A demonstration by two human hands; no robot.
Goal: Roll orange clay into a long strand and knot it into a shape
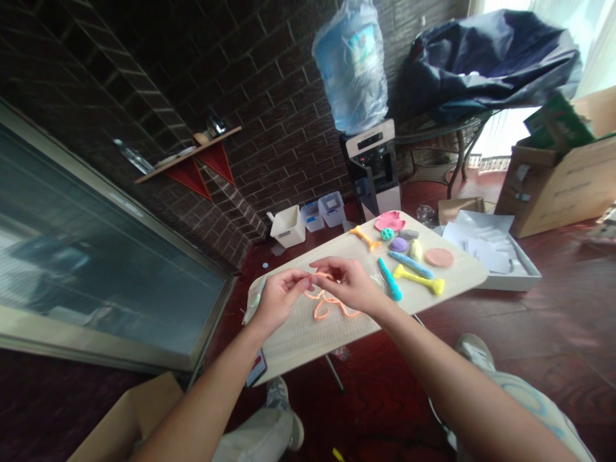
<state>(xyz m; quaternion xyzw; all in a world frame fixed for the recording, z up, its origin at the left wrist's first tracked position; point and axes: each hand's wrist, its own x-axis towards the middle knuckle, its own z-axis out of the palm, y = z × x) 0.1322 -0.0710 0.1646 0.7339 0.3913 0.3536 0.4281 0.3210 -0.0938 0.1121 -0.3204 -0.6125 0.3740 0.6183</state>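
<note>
Dark brick wall (283, 83) is filling the far side w/ a water dispenser (370, 138) standing by it, & a pale table (301, 346) is sitting in front of me. My L hand (282, 296) & R hand (350, 282) are both pinching the orange strand (332, 300) btwn thumb & fingers, its loose loops lying on the tabletop below. Teal stick (389, 280) & yellow bone-shaped pc (418, 280) are resting to the right.
</note>
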